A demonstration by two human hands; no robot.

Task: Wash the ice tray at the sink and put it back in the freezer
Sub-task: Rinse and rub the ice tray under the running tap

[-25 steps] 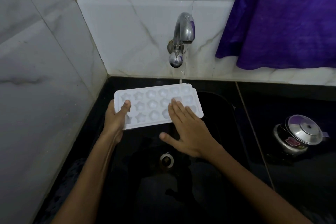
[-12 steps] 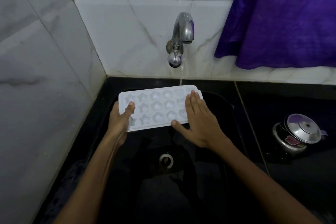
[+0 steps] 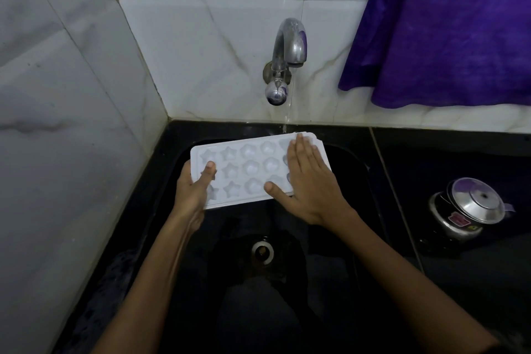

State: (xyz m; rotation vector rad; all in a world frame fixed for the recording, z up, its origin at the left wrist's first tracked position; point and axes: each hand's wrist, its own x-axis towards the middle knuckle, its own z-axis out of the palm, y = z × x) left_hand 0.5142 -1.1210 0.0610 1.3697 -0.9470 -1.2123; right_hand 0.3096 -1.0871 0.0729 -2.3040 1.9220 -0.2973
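Note:
A white ice tray [image 3: 253, 169] with star and round moulds is held flat over the black sink [image 3: 356, 169]. My left hand [image 3: 192, 192] grips its left end, thumb on top. My right hand [image 3: 309, 184] lies flat on the tray's right part, fingers stretched toward the far edge, covering the moulds there. A thin stream of water falls from the steel tap [image 3: 287, 60] onto the tray's far right corner. The freezer is out of view.
The sink drain [image 3: 262, 251] lies below the tray. A steel pressure cooker [image 3: 468, 210] stands on the black counter at right. A purple cloth [image 3: 448, 26] hangs on the tiled wall above. A marble wall closes the left side.
My right hand slid from the tray's near middle to its far right end. The tray shifted slightly back toward the water stream. My left hand kept its grip.

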